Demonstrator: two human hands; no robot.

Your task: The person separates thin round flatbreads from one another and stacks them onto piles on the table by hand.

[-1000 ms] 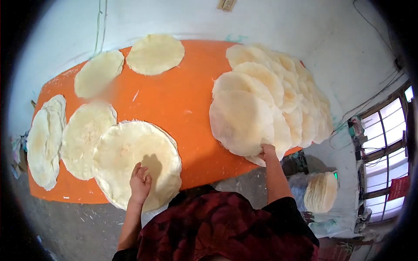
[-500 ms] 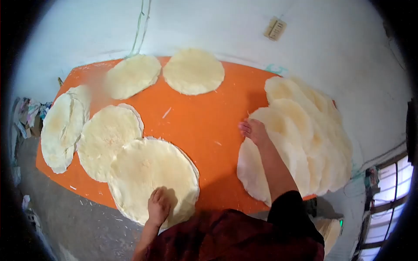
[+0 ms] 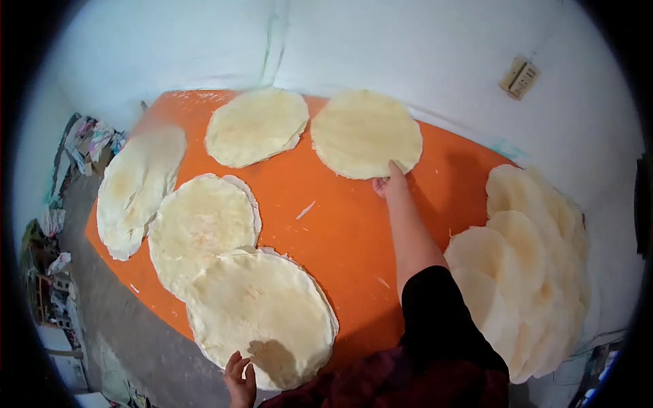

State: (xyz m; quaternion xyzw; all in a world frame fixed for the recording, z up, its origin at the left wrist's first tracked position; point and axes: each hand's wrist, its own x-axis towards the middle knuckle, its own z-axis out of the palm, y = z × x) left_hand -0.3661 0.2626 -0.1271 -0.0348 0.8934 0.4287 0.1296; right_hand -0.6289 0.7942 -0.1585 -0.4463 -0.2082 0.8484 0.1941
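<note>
Far flatbread [image 3: 366, 132]: pale yellow, round, thin, flat on the orange table [image 3: 347, 224] near its wall-side edge. Right hand [image 3: 389, 182]: fingers pinched on this flatbread's near rim. Left hand [image 3: 239, 381]: fingers spread, resting at the near edge of the near flatbread stack [image 3: 262, 314], which overhangs the table's front edge. Bare orange surface lies open mid-table. Overlapped flatbread pile [image 3: 524, 265] fills the table's right end.

On the orange worktop [image 3: 340, 224] we see our right hand [image 3: 389, 182] reaching the near edge of the far round flatbread [image 3: 366, 132], fingers touching its rim. Our left hand [image 3: 239, 382] rests at the worktop's near edge beside the nearest flatbread stack [image 3: 262, 316]. Overlapping flatbreads [image 3: 530, 272] cover the worktop's right end.
</note>
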